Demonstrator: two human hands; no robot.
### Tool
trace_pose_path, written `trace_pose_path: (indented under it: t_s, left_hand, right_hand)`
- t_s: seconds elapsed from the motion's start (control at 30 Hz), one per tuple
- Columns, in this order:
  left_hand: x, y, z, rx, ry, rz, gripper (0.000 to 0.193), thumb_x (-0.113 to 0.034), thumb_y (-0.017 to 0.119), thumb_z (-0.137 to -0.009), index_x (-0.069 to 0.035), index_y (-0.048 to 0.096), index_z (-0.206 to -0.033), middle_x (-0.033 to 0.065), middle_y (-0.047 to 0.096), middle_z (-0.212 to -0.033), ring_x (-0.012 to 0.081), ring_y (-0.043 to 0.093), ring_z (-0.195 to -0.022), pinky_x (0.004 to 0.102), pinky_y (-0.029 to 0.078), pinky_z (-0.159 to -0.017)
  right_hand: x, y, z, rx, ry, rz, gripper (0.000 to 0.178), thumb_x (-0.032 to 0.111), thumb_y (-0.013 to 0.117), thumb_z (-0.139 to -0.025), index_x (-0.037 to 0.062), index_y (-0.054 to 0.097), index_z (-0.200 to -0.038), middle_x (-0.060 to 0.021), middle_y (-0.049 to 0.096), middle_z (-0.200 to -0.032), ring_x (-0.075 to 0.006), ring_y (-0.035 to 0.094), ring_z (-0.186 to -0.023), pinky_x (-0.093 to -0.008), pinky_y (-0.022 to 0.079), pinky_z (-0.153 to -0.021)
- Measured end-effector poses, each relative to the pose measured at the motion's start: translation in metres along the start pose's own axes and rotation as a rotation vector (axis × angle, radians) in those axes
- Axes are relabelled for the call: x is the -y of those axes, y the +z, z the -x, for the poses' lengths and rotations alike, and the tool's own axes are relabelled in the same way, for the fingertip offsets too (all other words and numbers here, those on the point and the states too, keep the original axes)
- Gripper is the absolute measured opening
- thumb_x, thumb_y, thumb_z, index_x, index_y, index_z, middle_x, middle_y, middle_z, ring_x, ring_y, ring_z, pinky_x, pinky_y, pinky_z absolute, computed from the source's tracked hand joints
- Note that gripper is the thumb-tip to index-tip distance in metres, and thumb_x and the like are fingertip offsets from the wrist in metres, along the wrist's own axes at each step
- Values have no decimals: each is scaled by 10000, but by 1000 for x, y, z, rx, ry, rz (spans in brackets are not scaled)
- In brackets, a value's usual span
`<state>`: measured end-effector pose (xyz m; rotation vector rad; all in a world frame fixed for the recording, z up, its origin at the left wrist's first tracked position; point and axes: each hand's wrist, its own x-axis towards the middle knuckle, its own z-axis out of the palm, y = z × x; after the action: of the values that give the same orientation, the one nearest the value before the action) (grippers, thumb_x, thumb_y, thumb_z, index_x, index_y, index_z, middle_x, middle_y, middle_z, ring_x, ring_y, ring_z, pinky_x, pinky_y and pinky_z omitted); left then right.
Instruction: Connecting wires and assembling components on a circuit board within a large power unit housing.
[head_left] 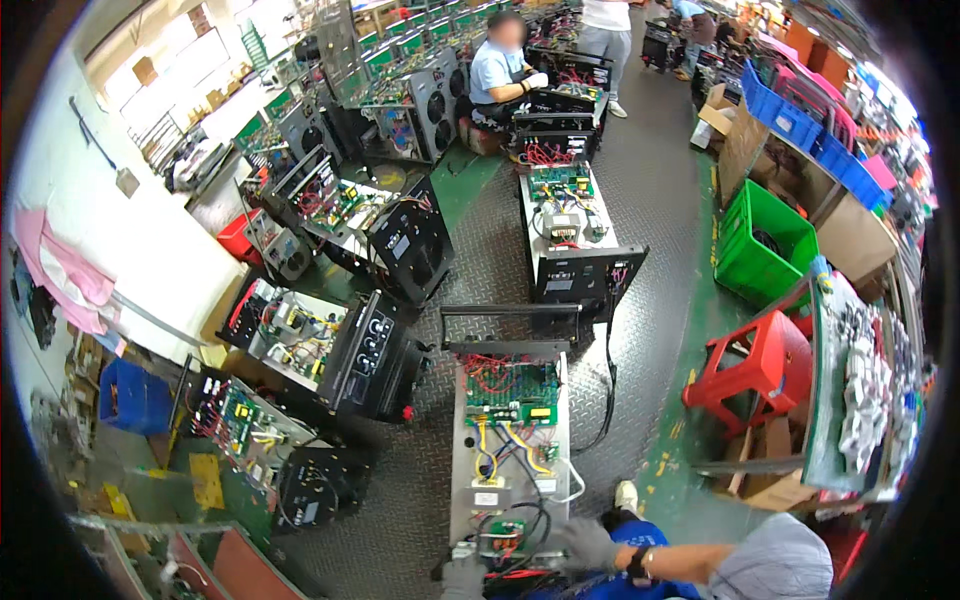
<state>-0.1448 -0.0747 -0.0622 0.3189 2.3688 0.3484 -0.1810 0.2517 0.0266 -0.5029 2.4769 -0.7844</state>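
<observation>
A: Where does the open machine [500, 470] lie?

B: Straight ahead of both hands, on the patterned metal floor [400, 490]. Its long axis runs away from the person — the near end is right at the gloves, and the big green board [515, 385] sits toward the far end.

A: Which hand is nearer?

B: There is little between them. The left hand [463, 577] is at the near left corner; the right hand [590, 545] is at the right side, just beside the black cable [545, 520]. The small green board [505, 535] lies between the two, a little farther forward than the left hand.

A: And the fingers?

B: Both gloves are blurred, so nobody can tell whether the fingers are apart, together or clamped on a wire.

A: What else is hard to make out?

B: The machine's near end. The lower edge of the view cuts in there, the right hand covers part of the corner, and the red wires [520, 574] show only as a streak — where they lead is hidden.
</observation>
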Motion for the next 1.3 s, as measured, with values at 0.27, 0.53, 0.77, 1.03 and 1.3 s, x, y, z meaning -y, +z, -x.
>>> trace_pose_path:
  t_s: [0.27, 0.53, 0.77, 1.03, 1.3]
  left_hand:
    - [-6, -12, 7, -234, 274, -270, 179, -287, 521, -832, -188, 670, -830, 89, 580, -982, 307, 576, -909, 475, 447, -670]
    - [-9, -43, 25, -107, 459, -406, 158, -245, 533, -824, -187, 679, -843, 80, 555, -957, 309, 545, -900, 453, 429, -724]
    - [4, -34, 28, 33, 496, -532, 200, -258, 553, -802, -235, 686, -950, 86, 531, -1021, 298, 521, -973, 455, 385, -743]
    - [22, -36, 19, -2, 685, -564, 204, -293, 500, -873, -207, 684, -891, 68, 560, -983, 276, 559, -928, 458, 423, -730]
    - [55, 8, -13, 63, 629, -462, 178, -235, 603, -746, -150, 675, -884, 135, 556, -1086, 355, 536, -1047, 494, 466, -765]
  right_hand:
    - [65, 88, 28, 131, 464, 76, 571, 649, 613, -700, 190, 681, -1034, -107, 666, -962, -305, 648, -900, -459, 475, -735]
    - [76, 109, 37, -38, 525, 132, 378, 451, 678, -687, 151, 691, -918, -111, 660, -875, -292, 659, -805, -431, 515, -682]
    - [111, 132, 55, -3, 628, 57, 343, 423, 662, -746, 169, 667, -977, -100, 650, -944, -276, 639, -903, -408, 484, -782]
    - [136, 166, 60, -31, 773, -71, 400, 428, 675, -746, 182, 634, -1059, -97, 644, -980, -286, 625, -946, -418, 486, -777]
    - [138, 190, 57, -15, 840, -117, 327, 337, 649, -757, 176, 648, -1042, -118, 640, -1030, -301, 618, -970, -423, 489, -776]
